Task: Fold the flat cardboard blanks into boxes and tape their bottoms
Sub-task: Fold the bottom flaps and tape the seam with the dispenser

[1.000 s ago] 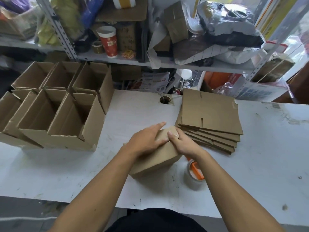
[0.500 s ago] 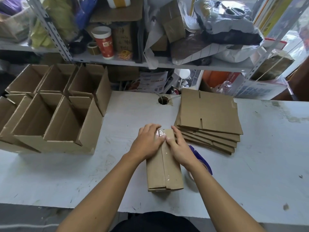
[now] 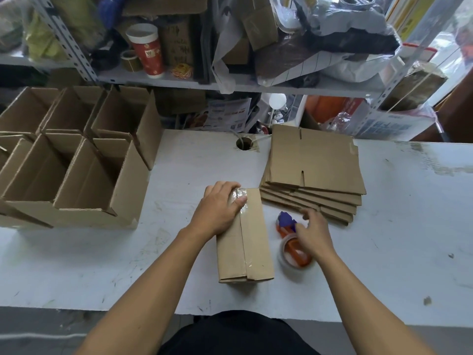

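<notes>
Head view. A folded box (image 3: 244,234) is shown lying bottom-up on the white counter (image 3: 409,239), directly in front of the person, with a strip of clear tape run along its centre seam. The left hand (image 3: 220,208) is laid flat over the far end of the box, its straight fingers pressed on the tape (image 3: 240,194) where this wraps over the edge; nothing is clasped by it. The right hand (image 3: 313,233) is held just above the tape dispenser (image 3: 291,242), which stands on the counter just right of the box; the fingers are loosely spread and no grip on the dispenser is yet seen. A stack of flat blanks (image 3: 314,162) lies beyond the right hand, close to the box but apart from it. Finished open boxes (image 3: 76,160) are ranged together at the left of the counter. A cluttered shelf (image 3: 179,80) with a red paper cup (image 3: 147,48) is seen behind.

The step in hand is judged to be the sealing of the bottom seam. It is best done if the tape end is rubbed down firmly over the far edge, so that no wrinkle or lifted corner is left, while the box is kept steady under the palm. The near end of the strip should be checked likewise before the box is turned upright and set among the others.
</notes>
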